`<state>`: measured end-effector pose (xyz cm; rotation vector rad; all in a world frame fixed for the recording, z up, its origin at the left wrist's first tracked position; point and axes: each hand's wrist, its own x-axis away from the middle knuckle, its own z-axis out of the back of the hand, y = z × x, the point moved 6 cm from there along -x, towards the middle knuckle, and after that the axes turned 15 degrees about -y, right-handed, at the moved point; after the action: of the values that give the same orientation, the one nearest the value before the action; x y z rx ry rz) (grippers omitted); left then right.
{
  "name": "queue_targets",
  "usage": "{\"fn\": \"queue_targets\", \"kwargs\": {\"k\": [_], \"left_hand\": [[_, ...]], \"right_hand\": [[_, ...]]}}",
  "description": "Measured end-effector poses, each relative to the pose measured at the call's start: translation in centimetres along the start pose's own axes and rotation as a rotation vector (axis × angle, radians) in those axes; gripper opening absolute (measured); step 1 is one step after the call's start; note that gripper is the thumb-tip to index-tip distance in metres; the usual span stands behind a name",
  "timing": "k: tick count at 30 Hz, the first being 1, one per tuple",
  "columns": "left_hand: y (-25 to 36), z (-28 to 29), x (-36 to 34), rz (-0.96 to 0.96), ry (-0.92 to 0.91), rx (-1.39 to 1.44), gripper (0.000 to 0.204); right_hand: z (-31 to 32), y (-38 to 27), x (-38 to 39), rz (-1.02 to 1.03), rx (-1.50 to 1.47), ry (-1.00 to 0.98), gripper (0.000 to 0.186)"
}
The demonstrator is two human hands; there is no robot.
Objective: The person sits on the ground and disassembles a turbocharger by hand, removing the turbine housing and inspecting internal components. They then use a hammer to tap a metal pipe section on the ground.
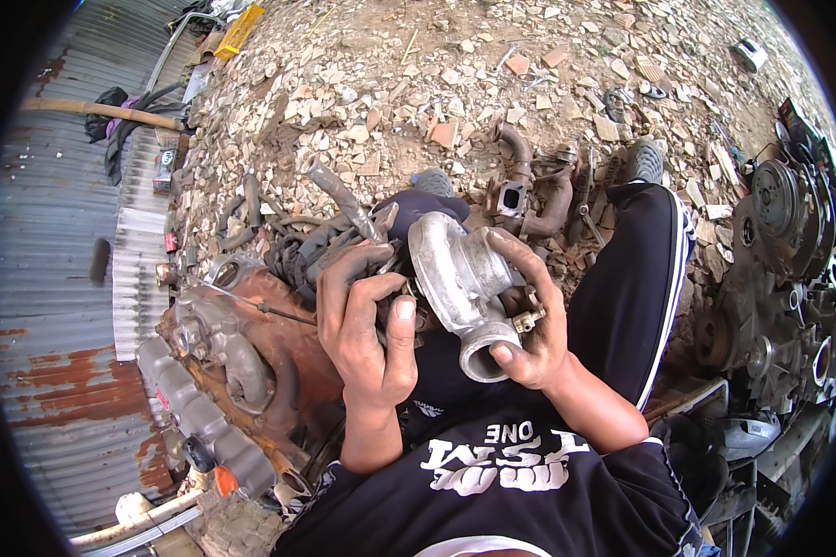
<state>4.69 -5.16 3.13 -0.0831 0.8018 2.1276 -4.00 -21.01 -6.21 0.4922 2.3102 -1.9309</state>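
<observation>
A silver cast metal housing (446, 269) with a round snail body and an open flanged outlet is raised above my lap. My right hand (539, 334) grips its right side, fingers over the top and thumb at the outlet, beside a small brass-coloured fitting (526, 322). At its left, my left hand (367, 334) has curled fingers around something mostly hidden behind the hand and housing. A metal pipe (339, 190) angles up from behind those fingers; whether they touch it I cannot tell.
Rusty manifold pipes (548, 209) lie on rubble (455, 84) beyond my knees (632, 241). A ribbed grey cover (190, 413) and castings (241, 362) are at left, beside corrugated sheets (56, 306). Stacked engine parts (766, 278) crowd the right.
</observation>
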Motion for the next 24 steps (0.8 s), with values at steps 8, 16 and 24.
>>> {"fn": "queue_targets", "kwargs": {"k": [8, 16, 24], "left_hand": [[0.8, -0.2, -0.3, -0.014, 0.035, 0.005, 0.031], [0.9, -0.2, -0.2, -0.016, 0.066, 0.011, 0.028], [0.9, -0.3, -0.4, 0.019, 0.070, 0.017, 0.027]], "right_hand": [[0.0, 0.3, 0.2, 0.005, -0.034, 0.018, 0.097], [-0.1, 0.7, 0.5, 0.001, -0.083, 0.028, 0.100], [0.1, 0.9, 0.6, -0.017, -0.059, 0.016, 0.102]]}}
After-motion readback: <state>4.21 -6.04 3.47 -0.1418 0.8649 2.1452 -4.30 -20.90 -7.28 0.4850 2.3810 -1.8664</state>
